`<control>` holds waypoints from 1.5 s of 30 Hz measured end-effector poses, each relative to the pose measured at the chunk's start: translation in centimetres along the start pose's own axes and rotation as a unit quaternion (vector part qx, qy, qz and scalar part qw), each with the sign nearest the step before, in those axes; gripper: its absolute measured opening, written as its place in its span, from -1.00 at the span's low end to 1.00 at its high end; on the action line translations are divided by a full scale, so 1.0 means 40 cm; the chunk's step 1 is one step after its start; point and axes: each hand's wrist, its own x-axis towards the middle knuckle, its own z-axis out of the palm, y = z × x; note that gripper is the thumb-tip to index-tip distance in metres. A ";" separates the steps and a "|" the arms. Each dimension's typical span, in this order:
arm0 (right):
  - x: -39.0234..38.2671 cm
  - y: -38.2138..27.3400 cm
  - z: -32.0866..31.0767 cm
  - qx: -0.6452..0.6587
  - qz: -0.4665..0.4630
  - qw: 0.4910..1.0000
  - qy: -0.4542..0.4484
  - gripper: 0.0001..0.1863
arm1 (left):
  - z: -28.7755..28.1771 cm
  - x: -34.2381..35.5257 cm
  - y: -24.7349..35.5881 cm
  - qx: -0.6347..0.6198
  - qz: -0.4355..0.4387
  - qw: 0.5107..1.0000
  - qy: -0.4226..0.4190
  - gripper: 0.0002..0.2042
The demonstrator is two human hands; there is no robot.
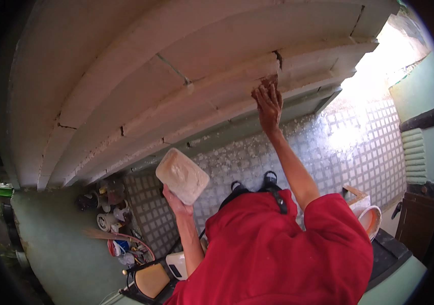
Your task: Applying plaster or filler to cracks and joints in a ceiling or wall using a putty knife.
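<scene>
My left hand point(178, 202) grips a pale rectangular plastic container point(182, 173) from underneath, with a creamy white substance in it. Up on the right, my right hand point(268, 105) is raised against a stepped white moulding point(212, 89), its fingers coated pale and pressed on a brown thing or patch point(269, 80) that I cannot make out. The moulding has several dark cracks and gaps along its bands, one just above my right hand.
Below are a tiled floor point(359, 147) and my sandals. Buckets, cans and tools point(107, 222) cluster by the green wall at left. A round tub point(369, 223) sits on a dark surface at right, near a brown cabinet point(420, 229). Bright light enters top right.
</scene>
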 end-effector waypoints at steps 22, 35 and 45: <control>0.162 -0.113 -0.119 0.099 0.254 0.961 0.042 -0.48 | 0.028 -0.004 -0.028 -0.026 -0.005 0.999 0.023 -0.45; 0.046 -0.411 0.024 0.186 0.151 0.969 -0.057 -0.43 | 0.023 0.003 -0.013 -0.025 -0.020 0.999 0.024 -0.47; 0.131 -0.160 -0.063 0.072 0.180 0.980 0.039 -0.39 | -0.010 -0.015 0.013 -0.020 -0.009 0.999 0.027 -0.46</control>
